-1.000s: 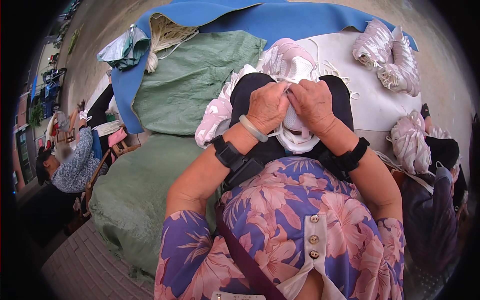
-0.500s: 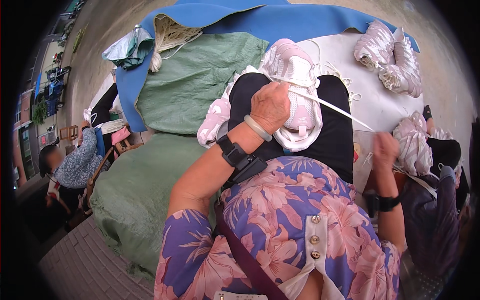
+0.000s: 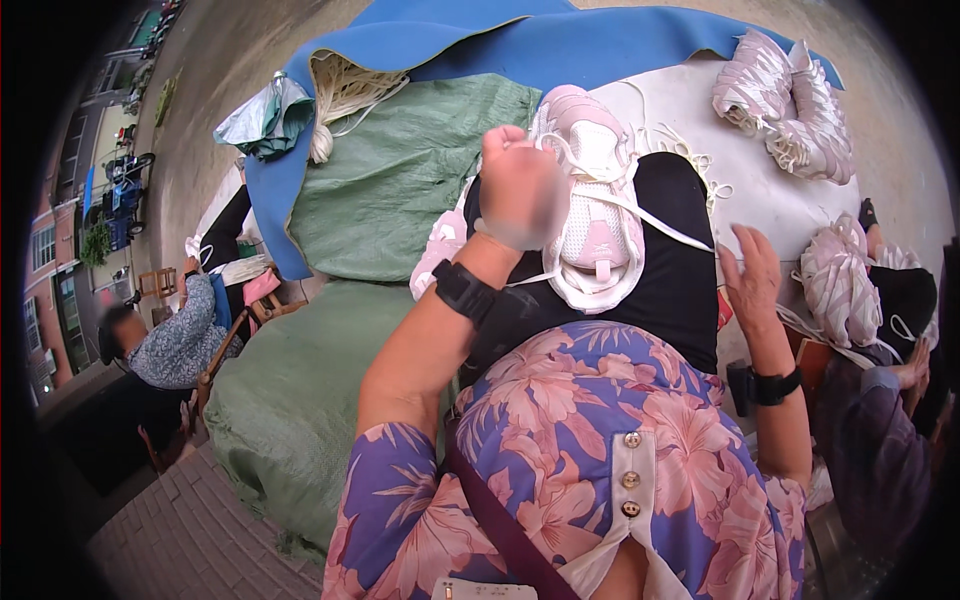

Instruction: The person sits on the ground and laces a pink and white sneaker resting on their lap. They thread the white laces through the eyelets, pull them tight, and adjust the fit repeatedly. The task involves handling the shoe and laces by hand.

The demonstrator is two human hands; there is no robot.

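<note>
A white-topped table point(image 3: 775, 205) spreads ahead of the person, and a blue mat point(image 3: 470, 50) is rucked along its far edge and drapes toward its left edge. A bulging green woven sack point(image 3: 300, 400) sits off the near-left corner; a flatter green woven sack point(image 3: 400, 180) lies over the table's left part. Beyond the left edge sits 1 co-worker in a patterned top point(image 3: 180, 335); another's dark sleeve point(image 3: 880, 440) shows beyond the near-right corner. Near the far-right corner lie 2 bundles of pink-and-white shoe uppers point(image 3: 745, 90), side by side. A hank of off-white laces point(image 3: 345, 90) rests near the far-left corner.

The pink-and-white sneaker point(image 3: 605, 235) is on the person's lap, at the table's near edge, between the hands. The left hand point(image 3: 525, 190), blurred, is raised just beside it with fingers curled; whether it pinches anything cannot be told. The right hand point(image 3: 750, 270) has thumb and fingers parted, near the end of a white shoelace point(image 3: 665, 228) that stretches from the sneaker across the right thigh.
</note>
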